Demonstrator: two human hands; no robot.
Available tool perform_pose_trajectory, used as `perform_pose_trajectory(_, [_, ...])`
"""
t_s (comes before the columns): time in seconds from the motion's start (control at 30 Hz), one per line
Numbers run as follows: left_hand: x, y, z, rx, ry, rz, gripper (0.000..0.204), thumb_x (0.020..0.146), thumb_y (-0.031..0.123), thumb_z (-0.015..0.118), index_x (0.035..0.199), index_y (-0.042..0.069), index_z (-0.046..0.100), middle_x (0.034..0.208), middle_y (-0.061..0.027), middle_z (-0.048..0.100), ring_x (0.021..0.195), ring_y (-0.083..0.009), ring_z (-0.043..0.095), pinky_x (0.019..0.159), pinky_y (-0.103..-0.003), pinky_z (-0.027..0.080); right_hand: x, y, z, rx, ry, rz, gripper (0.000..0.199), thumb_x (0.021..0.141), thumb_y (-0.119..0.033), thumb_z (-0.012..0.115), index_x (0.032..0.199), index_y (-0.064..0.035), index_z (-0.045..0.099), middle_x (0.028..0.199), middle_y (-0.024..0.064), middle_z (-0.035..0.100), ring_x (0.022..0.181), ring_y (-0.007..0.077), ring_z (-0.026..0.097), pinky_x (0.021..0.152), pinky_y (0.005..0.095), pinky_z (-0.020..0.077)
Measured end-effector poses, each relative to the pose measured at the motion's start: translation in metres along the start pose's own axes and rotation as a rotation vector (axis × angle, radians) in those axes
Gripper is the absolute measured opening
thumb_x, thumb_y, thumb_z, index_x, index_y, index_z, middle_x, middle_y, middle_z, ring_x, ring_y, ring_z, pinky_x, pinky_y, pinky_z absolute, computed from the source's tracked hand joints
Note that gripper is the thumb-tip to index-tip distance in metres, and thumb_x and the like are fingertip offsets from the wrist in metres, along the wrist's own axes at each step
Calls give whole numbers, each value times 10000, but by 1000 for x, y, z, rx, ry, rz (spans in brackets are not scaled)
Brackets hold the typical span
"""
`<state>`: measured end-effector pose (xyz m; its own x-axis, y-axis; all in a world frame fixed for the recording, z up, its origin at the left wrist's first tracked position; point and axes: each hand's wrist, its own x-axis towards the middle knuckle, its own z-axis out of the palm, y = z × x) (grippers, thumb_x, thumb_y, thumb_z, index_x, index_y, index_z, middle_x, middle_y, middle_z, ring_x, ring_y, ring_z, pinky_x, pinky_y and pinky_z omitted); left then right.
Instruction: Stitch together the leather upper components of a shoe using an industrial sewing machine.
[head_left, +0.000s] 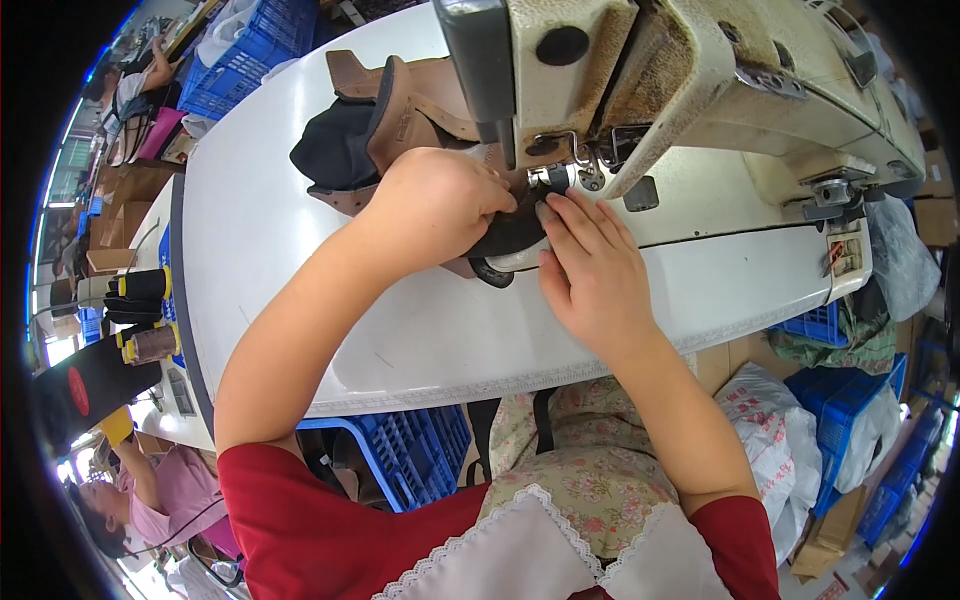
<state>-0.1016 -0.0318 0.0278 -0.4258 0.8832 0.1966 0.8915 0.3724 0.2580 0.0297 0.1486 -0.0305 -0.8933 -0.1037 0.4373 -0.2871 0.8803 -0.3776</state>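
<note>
Left fingers (496, 198) curled on dark material (514, 230)

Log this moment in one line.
left hand: curled, at brown-and-black piece | right hand: extended, by sewing machine head | white table: beneath both

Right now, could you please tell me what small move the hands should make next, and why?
Perhaps ease the brown piece slightly along beneath the sewing machine: the left hand grips it and the right hand lies outstretched, both close to where it meets the machine.
</note>
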Motion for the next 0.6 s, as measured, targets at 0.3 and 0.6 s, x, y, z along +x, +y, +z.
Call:
perform_pose_trajectory(0.3, [1, -2, 1, -11, 3, 8, 213, 674, 19, 717, 859, 102, 782, 914, -56, 757, 801, -240, 705, 710, -377, 561, 1, 1, 2, -32, -12, 14, 406, 831, -170, 648, 1188, 21, 646, 1291, 138, 611, 1154, 309, 586, 1079, 470, 412])
perform_pose_trajectory(0.6, [-1, -1, 6, 11, 41, 31, 233, 663, 28, 708, 869, 108, 783, 878, -59, 750, 787, -253, 699, 703, -394, 555, 1, -1, -1, -69, -20, 3, 429, 830, -187, 649, 1204, 24, 638, 1296, 135, 587, 1109, 341, 553, 1056, 479, 416])
